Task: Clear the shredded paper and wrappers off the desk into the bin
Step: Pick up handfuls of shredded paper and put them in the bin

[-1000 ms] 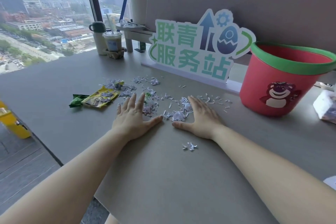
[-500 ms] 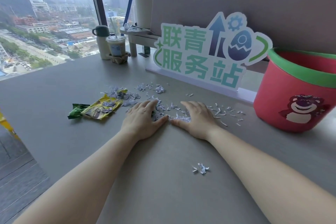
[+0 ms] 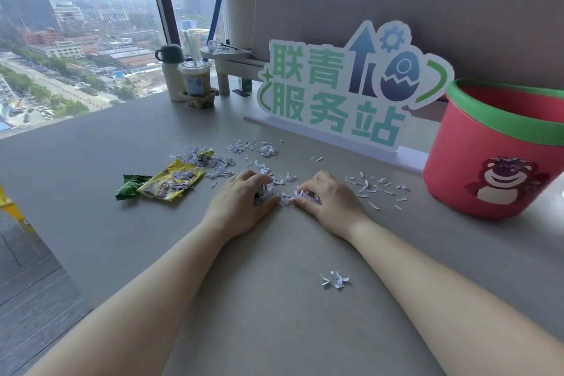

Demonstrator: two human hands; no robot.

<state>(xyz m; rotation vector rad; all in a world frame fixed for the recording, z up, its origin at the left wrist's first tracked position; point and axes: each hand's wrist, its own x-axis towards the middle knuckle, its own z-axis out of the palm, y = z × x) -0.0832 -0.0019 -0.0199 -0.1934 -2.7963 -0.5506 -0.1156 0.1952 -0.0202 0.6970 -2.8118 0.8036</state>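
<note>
Shredded paper [image 3: 287, 197] lies bunched between my two hands on the grey desk [image 3: 122, 238]. My left hand [image 3: 241, 204] has its fingers curled around a clump of shreds. My right hand [image 3: 326, 203] curls on shreds too, thumb side touching the pile. More shreds [image 3: 370, 188] scatter to the right and others [image 3: 244, 148] lie farther back. A small clump of shreds [image 3: 335, 278] lies near me between my forearms. A yellow wrapper [image 3: 172, 181] and a green wrapper [image 3: 130, 185] lie at the left. The red bin [image 3: 494, 168] with a green rim stands at the right.
A standing sign [image 3: 345, 91] with green characters stands behind the shreds. A drink cup [image 3: 195, 79], a flask [image 3: 171, 73] and a small wooden stand [image 3: 224, 55] sit at the back by the window. The desk edge drops off at the left.
Both hands went from flat and apart to close together, sweeping shreds inward, and their fingers have curled onto the pile. The camera view shifted left and nearer.
</note>
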